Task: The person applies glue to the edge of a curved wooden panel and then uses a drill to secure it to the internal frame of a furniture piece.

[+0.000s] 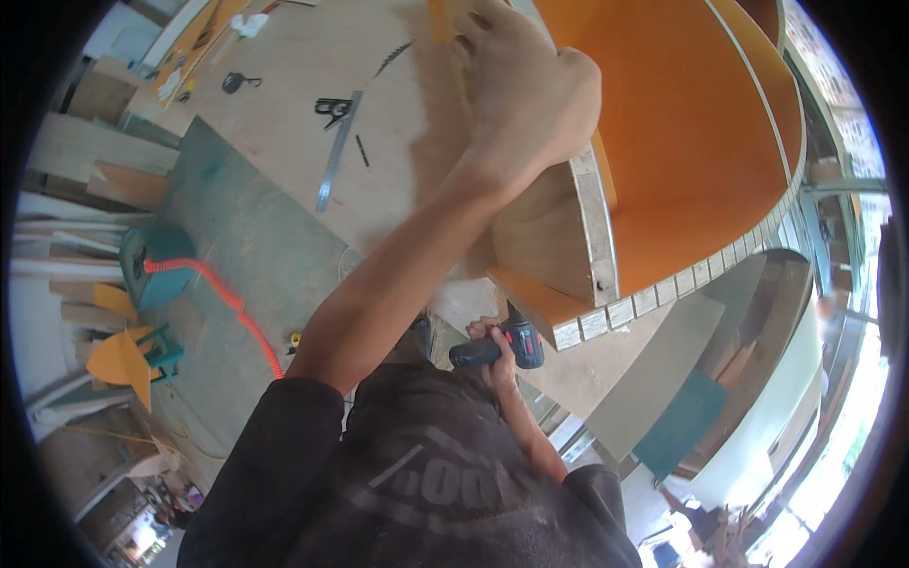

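The left hand [521,80] presses, fingers curled, on the rim of a large curved plywood form with a smooth orange inner face [682,142] and kerfed edge. Below it, the right hand [488,346] grips a teal-and-black cordless drill [502,346].

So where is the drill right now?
In the head view the drill is low in the middle, gripped in the right hand, just under the bottom corner of the curved orange wooden piece and above the person's dark shirt.

Woodshop: plywood bench [284,85], offcuts [104,142], steel ruler [338,151].
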Motion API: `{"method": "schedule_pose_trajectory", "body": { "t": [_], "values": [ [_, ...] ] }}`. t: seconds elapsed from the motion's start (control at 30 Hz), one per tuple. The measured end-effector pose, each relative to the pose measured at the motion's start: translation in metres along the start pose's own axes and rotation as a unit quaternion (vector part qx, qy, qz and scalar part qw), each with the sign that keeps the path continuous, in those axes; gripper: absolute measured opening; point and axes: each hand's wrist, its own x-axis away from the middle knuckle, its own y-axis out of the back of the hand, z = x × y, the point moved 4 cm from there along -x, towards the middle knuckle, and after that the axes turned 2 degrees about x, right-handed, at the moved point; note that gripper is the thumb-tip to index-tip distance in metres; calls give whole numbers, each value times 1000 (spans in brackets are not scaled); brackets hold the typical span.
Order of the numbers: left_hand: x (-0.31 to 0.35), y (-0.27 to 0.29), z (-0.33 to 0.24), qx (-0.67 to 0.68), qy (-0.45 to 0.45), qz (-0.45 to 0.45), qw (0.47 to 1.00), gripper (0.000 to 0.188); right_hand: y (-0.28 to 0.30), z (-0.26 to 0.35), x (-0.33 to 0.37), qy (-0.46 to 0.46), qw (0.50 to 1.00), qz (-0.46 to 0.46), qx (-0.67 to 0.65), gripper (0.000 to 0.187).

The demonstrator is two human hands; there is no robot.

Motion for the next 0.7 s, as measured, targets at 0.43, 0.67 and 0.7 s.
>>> {"method": "schedule_pose_trajectory", "body": {
  "t": [0.43, 0.67, 0.7],
  "values": [
    [12, -49, 0, -165, -167, 15, 972, 10, -23, 5, 1, -13, 1000, -16, 12, 59],
    [10, -56, 1, -184, -151, 72, 969, 11, -28, 9, 1, -11, 998, -62, 3, 58],
    [8, -59, 1, -190, -146, 90, 967, 11, -31, 10, 3, -7, 997, -71, 2, 56]
  ]
}}
